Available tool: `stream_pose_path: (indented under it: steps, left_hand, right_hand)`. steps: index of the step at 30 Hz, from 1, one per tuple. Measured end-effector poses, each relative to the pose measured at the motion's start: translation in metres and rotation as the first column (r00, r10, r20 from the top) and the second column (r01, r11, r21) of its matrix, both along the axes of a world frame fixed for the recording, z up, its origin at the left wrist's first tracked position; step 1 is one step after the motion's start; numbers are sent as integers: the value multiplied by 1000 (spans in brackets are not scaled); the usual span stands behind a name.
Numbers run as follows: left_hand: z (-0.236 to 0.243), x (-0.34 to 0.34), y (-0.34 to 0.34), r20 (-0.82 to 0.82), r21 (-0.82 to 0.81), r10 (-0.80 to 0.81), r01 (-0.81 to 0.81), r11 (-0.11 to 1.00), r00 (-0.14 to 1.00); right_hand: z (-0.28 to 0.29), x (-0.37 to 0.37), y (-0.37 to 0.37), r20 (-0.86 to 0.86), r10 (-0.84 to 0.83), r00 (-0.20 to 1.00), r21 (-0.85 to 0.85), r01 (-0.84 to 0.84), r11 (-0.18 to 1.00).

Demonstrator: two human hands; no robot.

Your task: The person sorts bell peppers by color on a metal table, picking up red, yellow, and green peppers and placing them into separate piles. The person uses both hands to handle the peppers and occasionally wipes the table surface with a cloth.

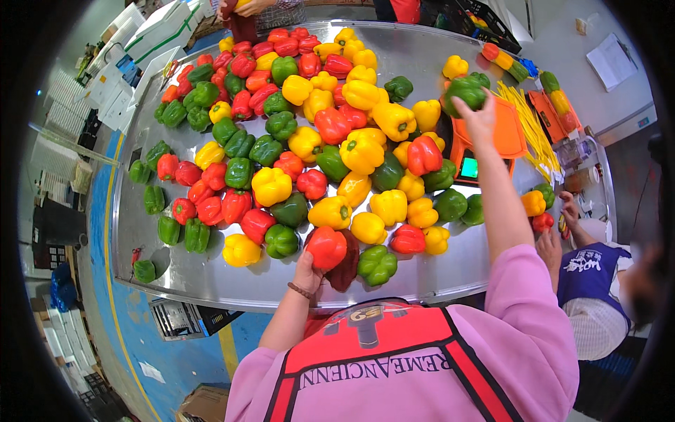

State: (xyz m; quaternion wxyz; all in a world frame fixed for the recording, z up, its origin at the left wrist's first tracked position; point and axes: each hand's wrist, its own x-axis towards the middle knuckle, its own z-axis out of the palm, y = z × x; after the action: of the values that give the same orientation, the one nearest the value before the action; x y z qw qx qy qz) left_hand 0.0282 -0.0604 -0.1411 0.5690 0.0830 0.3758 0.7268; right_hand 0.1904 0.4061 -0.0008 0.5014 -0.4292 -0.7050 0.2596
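Note:
My left hand [309, 270] grips a red bell pepper [325, 246] near the table's front edge, with a dark red cloth [342, 276] behind the pepper. My right hand [477, 112] is closed round a green bell pepper [463, 92] above an orange scale [503, 137] with a lit green display [469, 167]. Loose red, yellow and green peppers cover much of the steel table [155, 264], including a green one [377, 266] just right of my left hand.
At right lie yellow strips [527, 126] and orange trays [555, 119]. A co-worker in a blue vest [583, 271] has both hands by some peppers at the right edge. Another person's hands [249, 7] show across the table. A black crate [485, 24] sits at the back.

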Motion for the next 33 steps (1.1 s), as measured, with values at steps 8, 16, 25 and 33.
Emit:
stream_pose_path:
  steps: [8, 16, 25, 33]
  left_hand:
    - [-9, -8, -2, 87, -52, -34, 38, 998, 996]
    - [-2, -12, -8, 226, 64, -41, 27, 998, 973]
    - [37, -17, -2, 52, 69, -299, 295, 953, 953]
    - [48, 4, 4, -950, -231, -245, -93, 969, -195]
  right_hand:
    - [-28, 102, 62, 427, -477, 768, 314, 369, 875]
    - [-6, -43, -249, 195, 859, 473, -345, -787, 511]
    - [-11, -51, -286, 203, 796, 570, -141, -788, 600]
    - [-1, 32, -63, 465, -259, 846, 478, 6, 878]
